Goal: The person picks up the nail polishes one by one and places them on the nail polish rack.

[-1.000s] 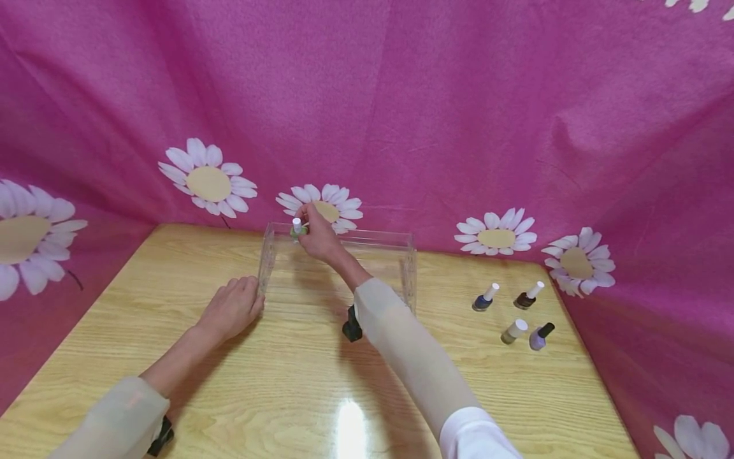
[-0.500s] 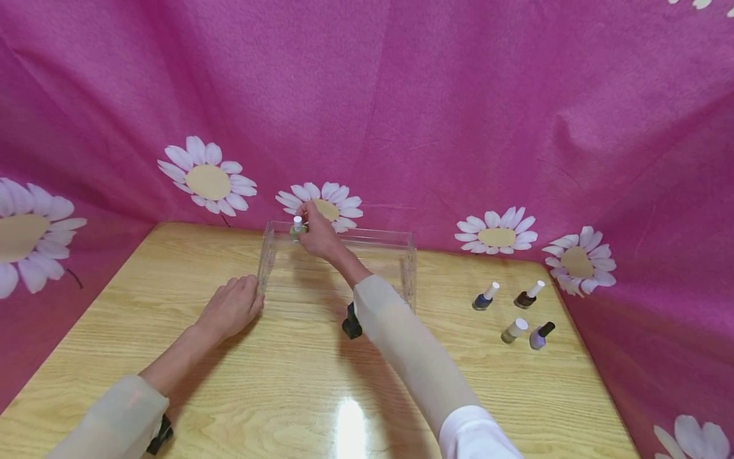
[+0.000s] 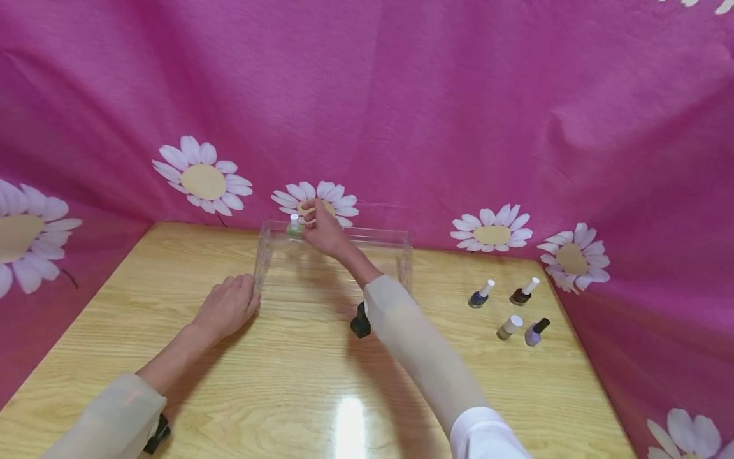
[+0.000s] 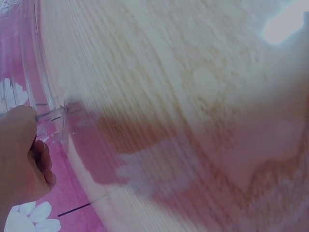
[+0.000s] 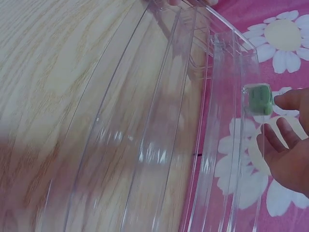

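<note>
Pink flowered cloth (image 3: 390,115) is noted behind the table (image 3: 275,389), where an upright green bottle (image 3: 295,230) is borne at the far-left end of the clear rack (image 3: 381,236), just left of the nearer right hand (image 3: 324,229), its fingers parted, the rack's near-left corner being gripped by the left hand (image 3: 227,307).

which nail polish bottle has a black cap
The lilac nail polish bottle; the blue one, dark brown one, greyish one and green one have white caps.
</note>
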Motion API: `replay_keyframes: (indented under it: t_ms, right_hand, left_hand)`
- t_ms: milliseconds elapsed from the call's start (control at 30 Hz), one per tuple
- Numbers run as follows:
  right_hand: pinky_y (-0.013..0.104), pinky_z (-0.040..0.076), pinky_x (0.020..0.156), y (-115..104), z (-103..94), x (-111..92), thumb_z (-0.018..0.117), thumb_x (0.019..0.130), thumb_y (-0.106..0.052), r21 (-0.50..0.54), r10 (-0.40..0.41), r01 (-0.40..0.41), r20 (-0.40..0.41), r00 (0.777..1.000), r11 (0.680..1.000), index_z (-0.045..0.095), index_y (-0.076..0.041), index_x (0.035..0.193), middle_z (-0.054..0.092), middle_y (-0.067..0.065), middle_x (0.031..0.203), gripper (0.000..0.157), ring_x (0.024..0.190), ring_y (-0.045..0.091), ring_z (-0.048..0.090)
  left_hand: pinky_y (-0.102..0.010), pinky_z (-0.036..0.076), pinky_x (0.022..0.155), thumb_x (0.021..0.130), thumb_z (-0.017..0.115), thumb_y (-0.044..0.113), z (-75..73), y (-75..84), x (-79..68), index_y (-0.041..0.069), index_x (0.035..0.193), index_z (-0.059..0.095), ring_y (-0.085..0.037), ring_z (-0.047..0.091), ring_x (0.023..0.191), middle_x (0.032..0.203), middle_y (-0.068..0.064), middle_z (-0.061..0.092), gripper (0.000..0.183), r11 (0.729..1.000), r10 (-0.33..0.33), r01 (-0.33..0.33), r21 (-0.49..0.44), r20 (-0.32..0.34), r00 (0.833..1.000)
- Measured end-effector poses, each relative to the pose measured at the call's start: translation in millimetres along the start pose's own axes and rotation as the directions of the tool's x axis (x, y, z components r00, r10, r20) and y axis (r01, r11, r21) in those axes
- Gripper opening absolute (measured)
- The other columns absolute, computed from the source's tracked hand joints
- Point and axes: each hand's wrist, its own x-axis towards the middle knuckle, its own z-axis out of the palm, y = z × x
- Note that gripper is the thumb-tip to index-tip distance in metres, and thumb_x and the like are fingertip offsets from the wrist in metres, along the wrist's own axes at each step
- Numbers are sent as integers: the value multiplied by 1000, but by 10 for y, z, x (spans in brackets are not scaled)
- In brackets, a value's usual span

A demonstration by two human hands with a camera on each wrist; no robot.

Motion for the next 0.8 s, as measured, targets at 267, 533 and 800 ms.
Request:
replay_keyframes:
  t_ms: [267,533,800]
  right_hand:
    - [35,51,85,18,-223,-165,65,89,6,25,-76,77,-59,995,997,46,4,127,56,28,118,43,101,35,61]
    - [44,45,97,-144,-539,-434,61,90,5,-6,-210,210,-71,975,978,52,5,121,57,29,121,32,113,42,57]
    - [40,44,99,-160,-905,-936,60,95,1,3,-240,241,-71,968,970,54,6,119,58,21,120,25,117,35,55]
  left_hand:
    - [-44,40,60,94,60,17,-15,-6,6,0,88,50,-32,50,71,74,-10,50,20,999,18,-18,43,-16,1000]
    - [-43,38,60,92,61,18,-47,-7,-12,1,84,48,-32,49,72,74,-10,47,23,994,36,-32,108,-34,999]
    - [-44,39,62,94,59,21,-29,-4,-10,0,87,48,-34,49,75,78,-11,47,24,994,43,-41,104,-22,999]
